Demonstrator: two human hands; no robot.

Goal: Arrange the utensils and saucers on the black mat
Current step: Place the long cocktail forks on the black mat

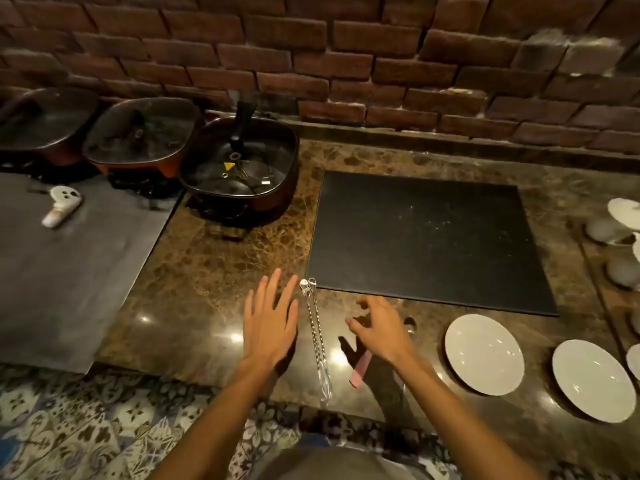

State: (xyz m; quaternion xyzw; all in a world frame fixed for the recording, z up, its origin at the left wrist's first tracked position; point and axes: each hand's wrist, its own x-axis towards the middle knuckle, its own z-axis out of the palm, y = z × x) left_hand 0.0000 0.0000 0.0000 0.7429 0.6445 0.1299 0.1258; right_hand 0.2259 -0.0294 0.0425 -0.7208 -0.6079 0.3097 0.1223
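Two hands near the mat (426, 237): left hand (270, 323) flat, fingers spread; right hand (377, 327) curled, empty, above a pink-handled utensil (360, 370). Chopsticks (317, 327) between.

Bare black mat (426, 237) lies flat; wrapped chopsticks (317, 336) and two white saucers (484, 354) lie just before it.

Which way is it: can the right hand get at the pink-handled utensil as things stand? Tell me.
Probably yes. The right hand hovers open right over the pink-handled utensil, which lies on the counter with nothing on top of it. The wrapped chopsticks lie apart to its left, clear of the approach.
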